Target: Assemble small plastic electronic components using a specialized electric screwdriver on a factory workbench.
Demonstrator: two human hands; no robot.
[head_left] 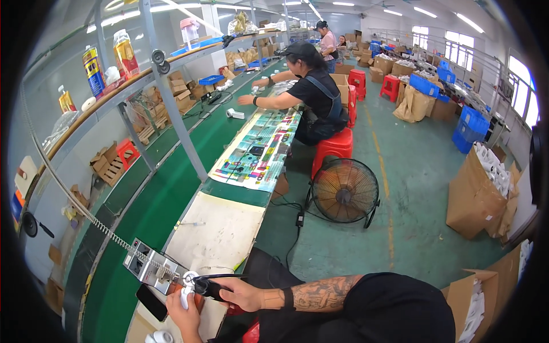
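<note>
Black sleeve point(394, 306), five o'clock; right hand point(245, 293) grips black cylindrical tool point(210, 289), left hand point(184, 316) white part point(185, 295); carton point(490, 291), four o'clock, holds white pieces point(473, 313).

The left hand point(184, 315) hides some of the white part point(187, 284); the right hand point(245, 292) covers one end of the black tool point(209, 288). Their contact is too small to tell. The lower edge cuts off white fittings point(162, 336) and 1 stool point(251, 332). The mat's point(257, 150) print is too small to read.
</note>
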